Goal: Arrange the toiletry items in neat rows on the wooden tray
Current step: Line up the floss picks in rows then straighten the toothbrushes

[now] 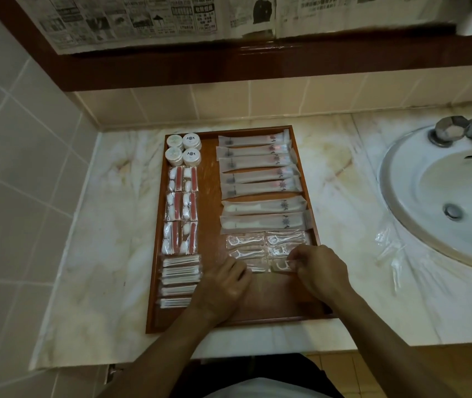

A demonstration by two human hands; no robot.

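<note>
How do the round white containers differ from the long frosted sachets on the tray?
The round containers are small discs in a two-by-two block at the far left corner. The long sachets are flat strips lying crosswise in one column on the right. Both rest on the wooden tray.

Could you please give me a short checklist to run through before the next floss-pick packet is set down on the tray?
1. Right hand has the floss pick packet between its fingers: ok.
2. Left hand steadies the packet's other end: cannot tell, its fingertips are hidden.
3. Bare space on the wooden tray in front of the floss rows: ok.
4. Earlier floss pick packets lie in even rows: roughly ok, slightly skewed.
5. Long sachets stacked in a column above, undisturbed: ok.
6. Left column, with round containers and cotton swab packs, kept apart from the working spot: ok.
</note>
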